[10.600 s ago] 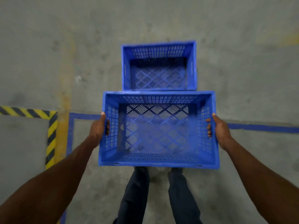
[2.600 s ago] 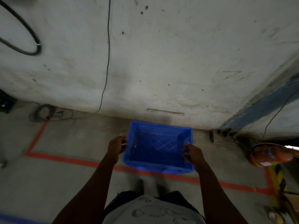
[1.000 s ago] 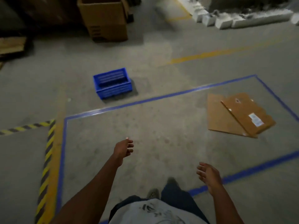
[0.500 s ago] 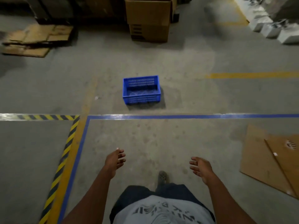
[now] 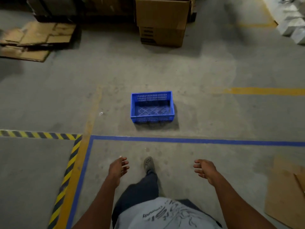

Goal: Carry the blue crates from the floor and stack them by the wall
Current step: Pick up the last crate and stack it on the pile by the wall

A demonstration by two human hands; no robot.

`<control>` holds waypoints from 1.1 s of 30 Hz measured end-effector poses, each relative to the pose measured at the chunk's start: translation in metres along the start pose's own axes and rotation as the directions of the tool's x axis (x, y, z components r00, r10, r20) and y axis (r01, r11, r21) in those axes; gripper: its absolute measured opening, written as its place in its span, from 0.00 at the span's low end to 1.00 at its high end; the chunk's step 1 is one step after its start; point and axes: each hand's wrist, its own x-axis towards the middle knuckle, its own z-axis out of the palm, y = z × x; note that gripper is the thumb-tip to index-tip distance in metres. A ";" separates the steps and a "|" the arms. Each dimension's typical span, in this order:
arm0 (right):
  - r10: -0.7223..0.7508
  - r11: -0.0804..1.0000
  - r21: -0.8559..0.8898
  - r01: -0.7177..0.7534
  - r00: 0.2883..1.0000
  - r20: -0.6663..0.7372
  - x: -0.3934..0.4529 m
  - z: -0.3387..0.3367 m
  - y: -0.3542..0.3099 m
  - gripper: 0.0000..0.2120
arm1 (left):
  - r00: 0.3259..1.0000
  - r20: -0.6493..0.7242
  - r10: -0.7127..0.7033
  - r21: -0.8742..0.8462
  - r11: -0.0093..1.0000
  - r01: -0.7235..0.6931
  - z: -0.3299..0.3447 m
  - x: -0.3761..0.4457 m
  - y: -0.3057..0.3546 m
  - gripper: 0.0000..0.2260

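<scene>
One blue slatted crate (image 5: pixel 152 107) stands upright and empty on the concrete floor ahead of me, just beyond a blue floor line (image 5: pixel 198 140). My left hand (image 5: pixel 119 167) hangs in front of me with loosely curled fingers and holds nothing. My right hand (image 5: pixel 205 169) is also empty, its fingers relaxed and spread. Both hands are well short of the crate, on the near side of the line. My foot in a grey clog (image 5: pixel 149 164) steps forward between them. The wall and the other crate are out of view.
A tall open cardboard box (image 5: pixel 162 20) stands beyond the crate. Flattened cardboard (image 5: pixel 33 40) lies at the far left and a cardboard sheet (image 5: pixel 287 190) at the near right. Yellow-black hazard tape (image 5: pixel 66 176) runs along the left; white blocks (image 5: pixel 292 28) sit at the far right.
I have turned away from the wall, where I set a crate down, and walked toward the remaining crate. It now looks nearer and more centred. Both hands stay empty.
</scene>
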 end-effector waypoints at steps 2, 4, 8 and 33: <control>0.004 1.000 -0.024 -0.004 1.000 -0.009 0.006 0.013 -0.039 0.11 | 1.000 0.011 -0.024 0.013 1.000 0.024 0.009 0.021 0.042 0.16; -0.021 1.000 -0.014 0.020 1.000 -0.007 0.014 0.026 -0.080 0.11 | 1.000 0.028 -0.007 0.022 1.000 0.006 0.017 0.043 0.086 0.15; -0.039 0.999 0.014 0.039 0.999 -0.019 0.037 0.037 -0.158 0.11 | 0.999 0.046 -0.013 0.098 0.995 0.008 0.036 0.085 0.173 0.15; -0.026 0.979 -0.197 0.045 0.995 0.098 0.347 0.134 -0.538 0.07 | 0.993 -0.016 -0.113 0.230 0.966 0.114 0.173 0.410 0.454 0.12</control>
